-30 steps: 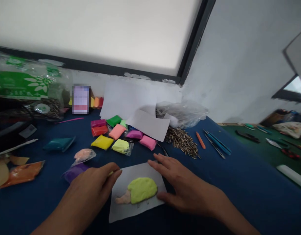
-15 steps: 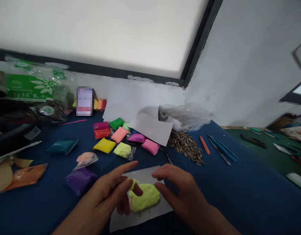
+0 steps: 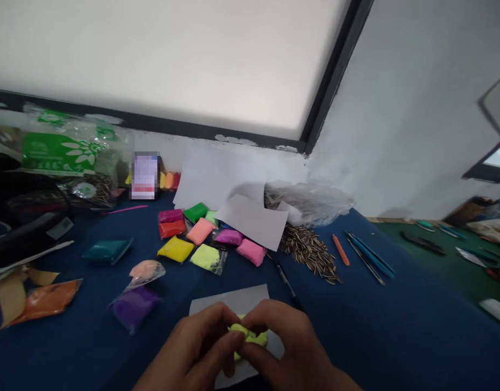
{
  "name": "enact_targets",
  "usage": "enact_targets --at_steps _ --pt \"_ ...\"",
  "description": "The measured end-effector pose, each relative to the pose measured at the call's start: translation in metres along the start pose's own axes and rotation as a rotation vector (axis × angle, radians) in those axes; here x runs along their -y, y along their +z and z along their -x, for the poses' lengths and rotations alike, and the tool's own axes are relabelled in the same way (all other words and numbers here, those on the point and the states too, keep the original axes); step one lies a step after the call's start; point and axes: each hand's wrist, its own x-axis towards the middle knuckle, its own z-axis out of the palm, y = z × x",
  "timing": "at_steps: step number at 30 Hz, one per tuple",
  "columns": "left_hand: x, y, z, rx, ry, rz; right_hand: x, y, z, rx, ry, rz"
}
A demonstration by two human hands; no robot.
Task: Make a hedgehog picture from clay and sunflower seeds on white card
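My left hand [image 3: 198, 345] and my right hand [image 3: 290, 339] meet over a white sheet of paper [image 3: 233, 297]. Between their closed fingertips is a small piece of pale yellow modelling clay [image 3: 238, 329], pinched from both sides. Under the fingers a larger flattened patch of the same yellow clay [image 3: 260, 340] lies on the paper, mostly hidden by my hands. An opened packet of pale yellow clay [image 3: 206, 257] lies beyond the paper, and a black pen [image 3: 285, 279] rests to its right.
Several coloured clay packets, including a purple one [image 3: 135, 308] and a yellow one [image 3: 175, 249], lie on the blue table. To the right are a pile of striped sunflower seeds [image 3: 310, 252], an orange stick [image 3: 341, 250] and blue tweezers [image 3: 372, 255]. A phone [image 3: 144, 175] stands behind.
My hands were apart, the left with a bit of yellow clay and the right open. They have come together, and the right fingers have closed on the clay. The view has shifted slightly.
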Motion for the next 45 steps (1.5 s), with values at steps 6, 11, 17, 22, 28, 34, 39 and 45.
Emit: enact_targets --at_steps 6,11,17,22,28,34,39,45 --pt "0.0 -0.022 -0.002 -0.138 0.02 -0.227 -0.002 -0.002 -0.003 0.006 0.032 0.039" --pt "-0.005 -0.044 -0.017 -0.467 0.11 -0.791 -0.004 -0.013 -0.008 -0.021 0.147 -0.055" --pt "-0.016 -0.028 -0.055 -0.444 0.07 -1.128 -0.01 -0.012 -0.007 0.006 0.32 -0.129" --pt "-0.015 -0.026 -0.071 -0.463 0.011 -1.214 -0.011 -0.01 -0.006 0.049 0.364 -0.25" --pt "-0.011 -0.036 -0.068 -0.46 -0.005 -1.24 -0.01 -0.011 -0.007 0.109 0.351 -0.249" --pt "-0.014 -0.046 -0.059 -0.583 0.129 -0.954 -0.012 -0.005 -0.022 0.069 0.394 -0.384" --pt "-0.015 -0.043 -0.046 -0.599 0.188 -0.619 -0.016 0.006 -0.05 0.048 0.441 -0.455" --pt "0.005 -0.035 -0.048 -0.59 0.287 -0.383 -0.027 0.025 -0.079 -0.008 0.433 -0.488"
